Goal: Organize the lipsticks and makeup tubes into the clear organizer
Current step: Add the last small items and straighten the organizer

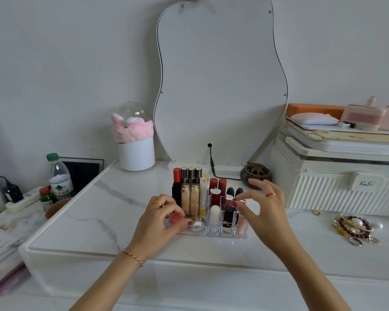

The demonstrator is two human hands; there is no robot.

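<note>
Clear acrylic organizer (pixel 211 232), mid-bench (pixel 99 209), nearly filled. Pink tube (pixel 241 217) is pinched at its cap by right hand (pixel 265 212); coral lipstick (pixel 176 218) is gripped by left hand (pixel 160 221). Each is best lowered upright, neighbours unknocked.

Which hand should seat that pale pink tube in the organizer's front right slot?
Right. The right hand already pinches the top of the pale pink tube standing in the clear organizer's front right slot. The left hand is at the opposite end, holding a coral-capped item.
</note>
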